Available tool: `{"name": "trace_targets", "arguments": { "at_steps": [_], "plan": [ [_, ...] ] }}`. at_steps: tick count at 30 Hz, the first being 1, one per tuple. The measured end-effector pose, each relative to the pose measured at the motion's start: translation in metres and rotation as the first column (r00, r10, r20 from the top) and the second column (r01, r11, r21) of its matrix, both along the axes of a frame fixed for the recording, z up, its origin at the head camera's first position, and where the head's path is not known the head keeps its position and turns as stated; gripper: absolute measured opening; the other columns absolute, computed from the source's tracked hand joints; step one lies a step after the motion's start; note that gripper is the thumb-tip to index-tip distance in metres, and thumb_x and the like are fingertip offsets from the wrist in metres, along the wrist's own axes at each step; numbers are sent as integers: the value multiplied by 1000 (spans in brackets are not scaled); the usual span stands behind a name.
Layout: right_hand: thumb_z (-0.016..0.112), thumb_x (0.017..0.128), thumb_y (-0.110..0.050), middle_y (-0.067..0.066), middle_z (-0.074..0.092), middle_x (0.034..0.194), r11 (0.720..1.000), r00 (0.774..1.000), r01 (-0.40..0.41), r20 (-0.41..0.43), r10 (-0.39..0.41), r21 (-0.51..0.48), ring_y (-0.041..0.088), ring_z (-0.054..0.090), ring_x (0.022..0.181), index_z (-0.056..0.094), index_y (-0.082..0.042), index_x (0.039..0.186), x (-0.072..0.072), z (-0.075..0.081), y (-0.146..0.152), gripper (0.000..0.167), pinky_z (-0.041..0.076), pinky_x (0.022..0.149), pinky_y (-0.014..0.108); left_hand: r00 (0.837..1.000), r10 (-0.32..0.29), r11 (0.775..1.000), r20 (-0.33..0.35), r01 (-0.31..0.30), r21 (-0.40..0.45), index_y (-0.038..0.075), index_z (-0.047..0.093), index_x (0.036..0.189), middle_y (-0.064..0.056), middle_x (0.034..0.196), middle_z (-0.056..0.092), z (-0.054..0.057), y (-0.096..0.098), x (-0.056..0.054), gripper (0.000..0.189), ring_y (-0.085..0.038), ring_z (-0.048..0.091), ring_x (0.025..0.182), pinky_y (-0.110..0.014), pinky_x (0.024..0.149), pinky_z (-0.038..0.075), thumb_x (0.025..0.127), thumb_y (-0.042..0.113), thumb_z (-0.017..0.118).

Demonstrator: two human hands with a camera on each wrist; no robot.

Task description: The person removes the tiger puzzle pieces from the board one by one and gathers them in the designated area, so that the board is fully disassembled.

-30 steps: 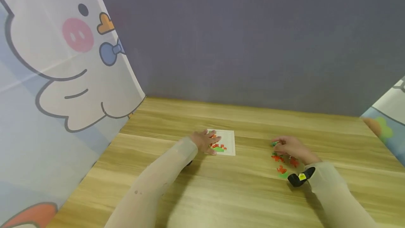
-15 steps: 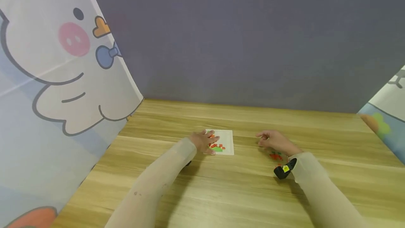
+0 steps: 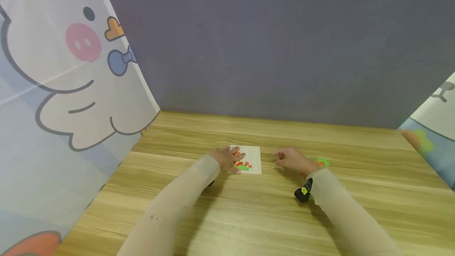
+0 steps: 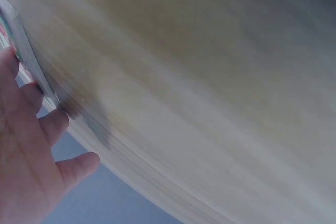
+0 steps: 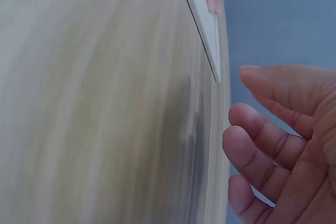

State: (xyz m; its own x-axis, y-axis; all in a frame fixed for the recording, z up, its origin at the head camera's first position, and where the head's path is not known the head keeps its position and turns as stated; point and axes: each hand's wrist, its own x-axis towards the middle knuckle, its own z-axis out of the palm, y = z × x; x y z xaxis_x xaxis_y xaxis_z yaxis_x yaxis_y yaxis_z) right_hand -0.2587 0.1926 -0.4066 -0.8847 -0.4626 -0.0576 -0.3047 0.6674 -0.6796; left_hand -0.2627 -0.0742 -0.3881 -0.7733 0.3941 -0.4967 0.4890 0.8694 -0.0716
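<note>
A white square puzzle board [image 3: 254, 159] lies on the wooden table, with red and green puzzle pieces [image 3: 243, 166] along its left and lower part. My left hand [image 3: 226, 159] rests with spread fingers on the board's left side and hides some of the pieces. To the right of the board hovers my right hand [image 3: 293, 159], its fingers loosely bent. In the right wrist view, the right thumb and fingers [image 5: 257, 153] stand apart and no piece shows between them. The board's white edge [image 5: 202, 30] appears beyond them.
Loose green and red-orange pieces [image 3: 322, 162] lie on the table behind and beside the right wrist, partly hidden by it. A grey panel [image 3: 256, 50] rises at the table's far edge. A cartoon-printed cloth [image 3: 81, 90] hangs at the left.
My right hand has moved left from the loose pieces toward the board, uncovering green ones behind the wrist. My left hand stays on the board.
</note>
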Motion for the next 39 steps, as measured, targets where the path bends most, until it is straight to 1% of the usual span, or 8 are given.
{"name": "trace_targets", "arguments": {
  "at_steps": [7, 11, 15, 19, 22, 28, 35, 39],
  "plan": [
    [68, 89, -2, 12, 70, 95, 997, 997, -44, -57, 48, 63, 14, 61, 77, 66, 11, 117, -4, 1, -17, 30, 53, 69, 32, 1000, -3, 1000, -8, 3, -12, 39, 10, 160, 10, 167, 3, -1, -1, 0, 74, -19, 9, 153, -50, 119, 24, 98, 61, 44],
    [68, 88, -1, 12, 70, 96, 995, 996, -61, -54, 65, 73, 12, 58, 75, 67, 10, 117, -7, 0, -27, 31, 52, 70, 31, 1000, -7, 1000, -14, 7, -23, 39, 11, 160, 10, 167, 3, -3, 0, -1, 74, -19, 10, 153, -50, 118, 26, 98, 62, 44],
    [69, 89, -2, 6, 68, 89, 993, 995, -87, -37, 90, 79, 10, 52, 70, 68, 8, 117, -9, -1, -37, 30, 48, 68, 29, 1000, -3, 999, -18, 2, -33, 40, 11, 160, 10, 167, 4, -4, 0, -2, 75, -20, 10, 153, -50, 118, 26, 97, 63, 44],
    [72, 88, -4, 1, 64, 81, 985, 990, -117, -60, 126, 126, 9, 50, 68, 70, 5, 114, -10, 2, -48, 27, 47, 67, 28, 1000, -4, 999, -17, 3, -40, 40, 10, 160, 9, 167, 3, -3, 0, -3, 75, -21, 10, 153, -51, 118, 26, 98, 63, 43],
    [73, 87, -4, 0, 63, 80, 979, 988, -120, -76, 134, 166, 10, 50, 68, 72, 2, 111, -9, 5, -55, 25, 46, 66, 28, 1000, -5, 999, -17, 5, -44, 40, 11, 160, 9, 167, 4, -2, 0, -3, 74, -21, 11, 153, -50, 118, 27, 98, 64, 43],
    [72, 87, -4, 0, 61, 79, 970, 987, -128, -68, 145, 206, 11, 47, 67, 72, 1, 110, -8, 8, -65, 24, 43, 64, 27, 1000, -5, 998, -25, 3, -56, 41, 11, 160, 11, 167, 4, -2, 1, -3, 74, -19, 12, 153, -49, 117, 29, 97, 65, 42],
    [72, 88, -5, 2, 65, 88, 966, 986, -139, -61, 156, 220, 12, 54, 73, 73, 0, 110, -9, 8, -73, 22, 49, 68, 31, 999, -10, 997, -36, 8, -71, 42, 11, 160, 11, 167, 4, -3, 2, -3, 73, -18, 12, 153, -48, 115, 33, 97, 65, 41],
    [73, 88, -7, 2, 64, 87, 969, 987, -141, -45, 153, 205, 12, 52, 72, 73, 0, 110, -9, 7, -77, 23, 47, 67, 29, 999, -14, 997, -47, 11, -78, 42, 11, 160, 12, 167, 4, -3, 2, -1, 73, -17, 12, 153, -47, 115, 33, 97, 66, 40]
  ]
}}
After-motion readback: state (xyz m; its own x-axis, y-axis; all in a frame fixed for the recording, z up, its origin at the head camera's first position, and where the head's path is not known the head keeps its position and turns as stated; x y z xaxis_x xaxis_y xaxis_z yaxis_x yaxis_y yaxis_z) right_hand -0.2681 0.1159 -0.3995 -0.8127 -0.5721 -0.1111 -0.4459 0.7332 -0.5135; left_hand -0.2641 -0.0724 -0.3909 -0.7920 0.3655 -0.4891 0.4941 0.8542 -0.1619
